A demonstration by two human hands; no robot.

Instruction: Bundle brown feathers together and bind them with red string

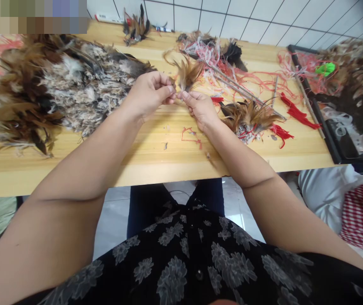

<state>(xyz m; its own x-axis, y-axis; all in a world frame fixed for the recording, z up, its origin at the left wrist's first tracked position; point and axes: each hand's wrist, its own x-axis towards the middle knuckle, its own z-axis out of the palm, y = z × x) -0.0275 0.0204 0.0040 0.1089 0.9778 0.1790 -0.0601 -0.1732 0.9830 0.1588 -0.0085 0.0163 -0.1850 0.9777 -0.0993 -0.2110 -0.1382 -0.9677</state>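
the feather tuft (188, 75) on my remote feed is golden brown and wispy, fanning away from me, greyer at its base. it juts just beyond the right hand (201, 110), whose thumb and forefinger pinch that base above the wooden table (151, 152). the left hand (151, 92) is just beside, fingertips pressed together; i can't tell what, if anything, they grip.

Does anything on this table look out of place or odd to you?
Mildly: a red thread scrap lies loose on the table, nearer the person than the held feathers, as if dropped. At right, a bright green piece stands out.
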